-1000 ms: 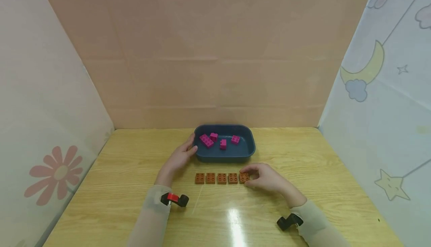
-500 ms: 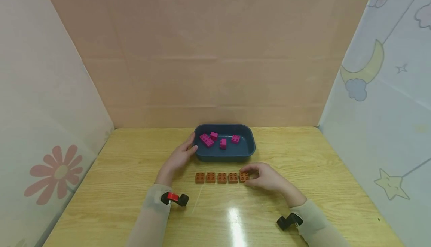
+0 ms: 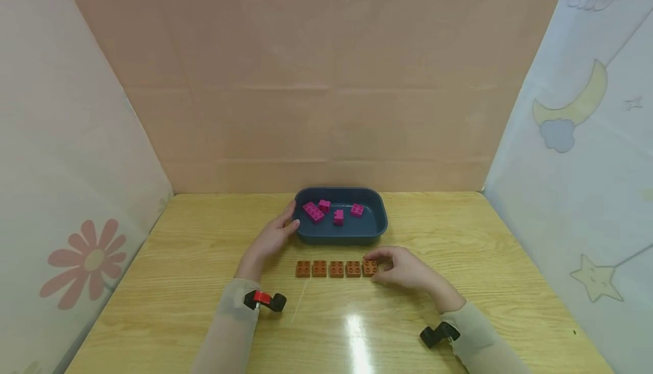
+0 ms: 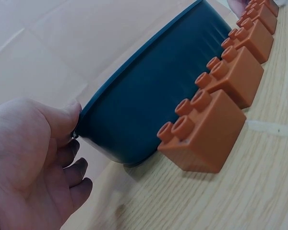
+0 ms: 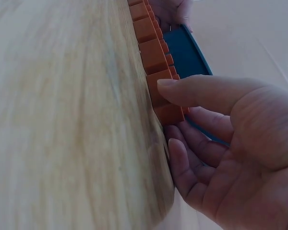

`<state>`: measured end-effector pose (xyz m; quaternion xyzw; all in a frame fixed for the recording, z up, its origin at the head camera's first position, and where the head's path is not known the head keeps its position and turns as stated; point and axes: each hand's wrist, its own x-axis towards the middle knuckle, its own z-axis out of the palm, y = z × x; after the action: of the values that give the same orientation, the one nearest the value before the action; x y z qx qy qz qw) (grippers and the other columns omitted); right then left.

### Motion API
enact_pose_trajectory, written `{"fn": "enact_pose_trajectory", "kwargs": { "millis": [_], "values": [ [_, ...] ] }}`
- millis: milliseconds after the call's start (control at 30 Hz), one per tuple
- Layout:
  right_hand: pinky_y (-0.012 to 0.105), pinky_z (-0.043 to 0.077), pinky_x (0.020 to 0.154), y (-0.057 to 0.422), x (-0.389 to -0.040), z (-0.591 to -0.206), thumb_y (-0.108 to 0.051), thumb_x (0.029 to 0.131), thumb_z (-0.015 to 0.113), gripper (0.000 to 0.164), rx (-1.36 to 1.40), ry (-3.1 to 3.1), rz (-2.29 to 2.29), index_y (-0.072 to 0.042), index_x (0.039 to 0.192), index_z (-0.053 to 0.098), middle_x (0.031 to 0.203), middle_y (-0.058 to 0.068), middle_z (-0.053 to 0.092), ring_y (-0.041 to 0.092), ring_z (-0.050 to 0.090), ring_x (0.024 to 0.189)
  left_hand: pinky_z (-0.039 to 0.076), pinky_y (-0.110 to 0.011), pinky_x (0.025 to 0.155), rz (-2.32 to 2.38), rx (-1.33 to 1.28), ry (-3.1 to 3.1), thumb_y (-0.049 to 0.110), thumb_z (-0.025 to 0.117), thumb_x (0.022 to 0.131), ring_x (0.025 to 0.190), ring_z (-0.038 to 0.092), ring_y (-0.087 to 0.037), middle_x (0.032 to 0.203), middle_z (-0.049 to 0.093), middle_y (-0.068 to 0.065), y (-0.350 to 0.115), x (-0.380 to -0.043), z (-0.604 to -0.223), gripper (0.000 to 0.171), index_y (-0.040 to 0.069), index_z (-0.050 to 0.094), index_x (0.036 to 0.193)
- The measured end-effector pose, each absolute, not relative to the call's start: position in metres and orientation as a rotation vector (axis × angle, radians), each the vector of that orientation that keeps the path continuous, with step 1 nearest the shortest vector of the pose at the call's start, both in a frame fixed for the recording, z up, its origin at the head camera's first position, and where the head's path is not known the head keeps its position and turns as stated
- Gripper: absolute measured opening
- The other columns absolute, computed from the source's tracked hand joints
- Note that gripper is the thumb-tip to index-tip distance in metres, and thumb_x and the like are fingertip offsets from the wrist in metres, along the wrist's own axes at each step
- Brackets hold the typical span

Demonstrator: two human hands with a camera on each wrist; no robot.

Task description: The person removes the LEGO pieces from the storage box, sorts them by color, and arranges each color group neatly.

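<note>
Several orange toy bricks [image 3: 336, 269] stand in a side-by-side row on the table, studs up. At the row's right end, my right hand [image 3: 405, 267] pinches the last orange brick [image 3: 369, 268] between thumb and fingers; the right wrist view has the thumb [image 5: 192, 91] flat against its side. A dark blue plastic basin [image 3: 343, 239] sits just behind the row. My left hand [image 3: 271, 239] grips the basin's left end. In the left wrist view its thumb [image 4: 65, 120] lies at the rim, with the other fingers curled below.
Inside the basin lie several magenta bricks, among them a longer one [image 3: 313, 212] and a small one [image 3: 357, 210]. The wooden table [image 3: 168, 306] is bounded by a beige back wall [image 3: 326, 107] and patterned side sheets [image 3: 571, 204].
Both hands, the basin and the bricks keep their places. On the right side sheet, the moon and star drawings have shifted a little to the right.
</note>
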<state>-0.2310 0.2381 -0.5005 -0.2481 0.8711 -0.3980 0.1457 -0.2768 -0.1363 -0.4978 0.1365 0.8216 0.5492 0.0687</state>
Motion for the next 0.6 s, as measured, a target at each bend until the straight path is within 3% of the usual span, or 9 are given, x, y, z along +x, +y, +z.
{"fn": "enact_pose_trajectory", "kwargs": {
  "millis": [600],
  "values": [
    [0.029, 0.059, 0.092, 0.2374, -0.2296, -0.4992, -0.011, 0.089, 0.086, 0.049, -0.708, 2.481, -1.182, -0.006, 0.136, 0.072, 0.134, 0.008, 0.071, 0.023, 0.067, 0.120, 0.005, -0.050, 0.132, 1.648, 0.421, 2.467, 0.024, 0.047, 0.116, 0.165, 0.002, -0.026, 0.180, 0.006, -0.006, -0.1379, -0.2800, -0.4994, 0.067, 0.013, 0.013, 0.173]
  ]
}}
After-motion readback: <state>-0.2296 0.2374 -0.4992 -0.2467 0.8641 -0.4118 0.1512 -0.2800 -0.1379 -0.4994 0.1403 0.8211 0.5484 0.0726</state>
